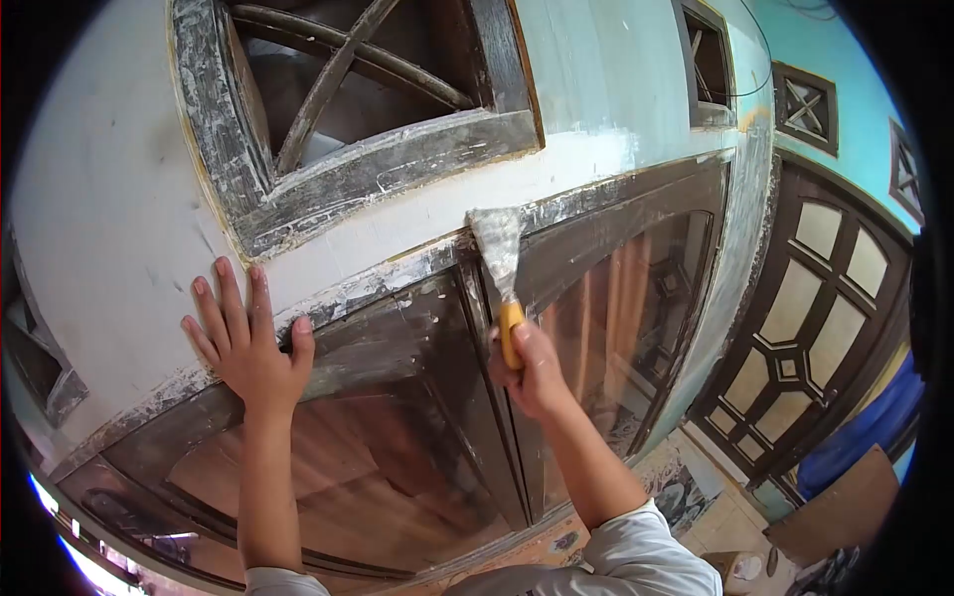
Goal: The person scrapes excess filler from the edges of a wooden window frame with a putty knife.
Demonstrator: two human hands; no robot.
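Note:
A putty knife with a yellow handle and a whitish, paint-caked blade [497,243] is gripped in my right hand [532,368]. Its blade edge lies against the scraped top rail of the dark wooden window frame [397,273], just above where the two sashes meet. My left hand [250,348] is spread flat, fingers apart, with its fingertips on the white wall [119,179] and the palm over the frame's upper edge. Nothing is held in it. White residue marks the frame and the rail.
Above is a vent opening [348,79] with crossed bars and a scraped border. At the right stand a dark panelled door [795,318], a blue cloth [865,427] and a brown board [840,512]. Glass panes [338,477] lie below my hands.

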